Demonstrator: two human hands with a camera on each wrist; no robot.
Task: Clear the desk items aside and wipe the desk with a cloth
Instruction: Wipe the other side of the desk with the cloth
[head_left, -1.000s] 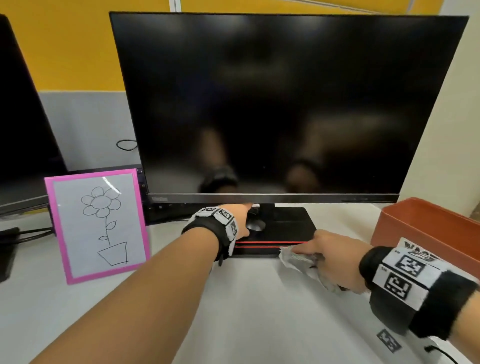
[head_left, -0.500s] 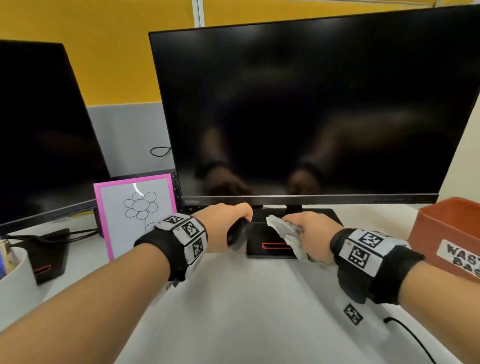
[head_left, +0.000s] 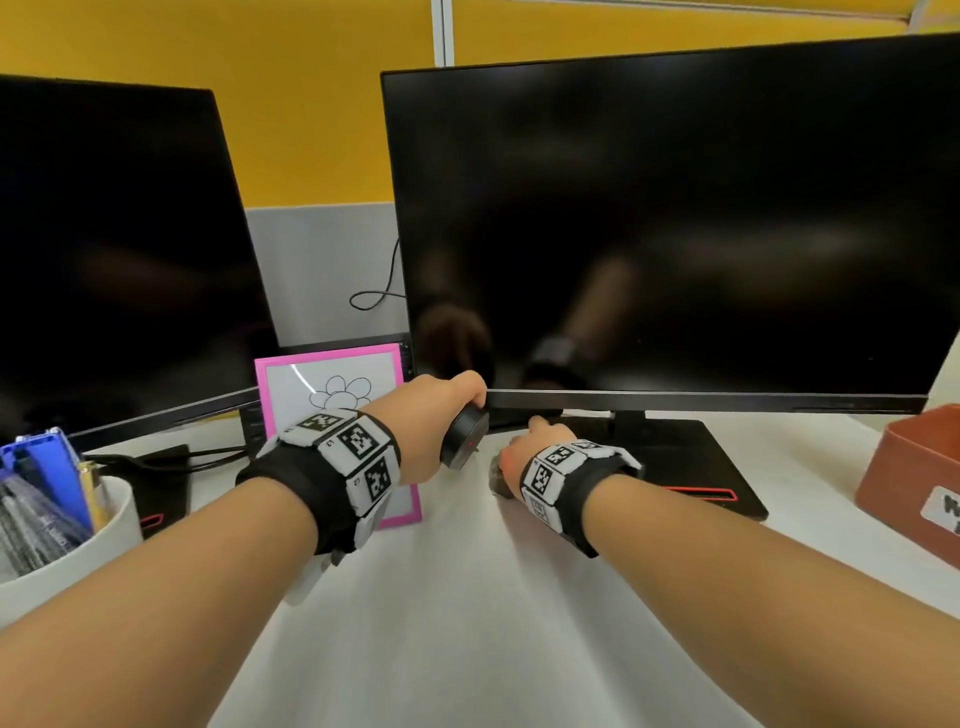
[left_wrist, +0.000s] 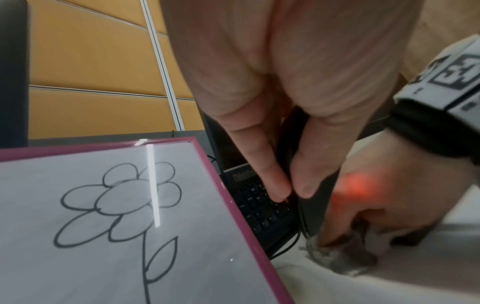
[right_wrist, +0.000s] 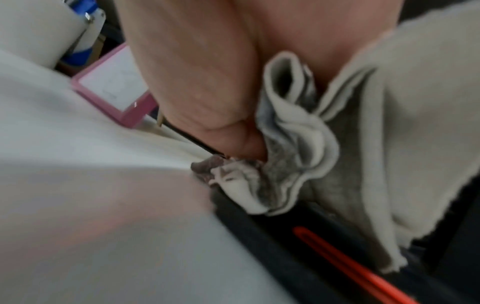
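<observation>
My left hand (head_left: 457, 410) grips a black mouse (head_left: 464, 435) and holds it tilted above the white desk (head_left: 467, 597), just under the right monitor's lower edge. In the left wrist view its fingers (left_wrist: 275, 185) curl round the mouse (left_wrist: 314, 205), whose red light falls on my right hand (left_wrist: 376, 205). My right hand (head_left: 524, 447) presses a bunched grey cloth (head_left: 496, 475) onto the desk beside the left edge of the monitor base (head_left: 691, 467). The right wrist view shows the cloth (right_wrist: 298, 154) crumpled under the thumb (right_wrist: 197, 82).
A pink picture frame (head_left: 332, 384) with a flower drawing stands left of my hands, a black keyboard (left_wrist: 262, 207) behind it. A white cup of pens (head_left: 67, 545) is at the near left, an orange bin (head_left: 914, 483) at the right. Two dark monitors (head_left: 675, 223) fill the back.
My left hand lifted the mouse off the monitor base and carried it left. The right hand slid the cloth from the base's front to its left side.
</observation>
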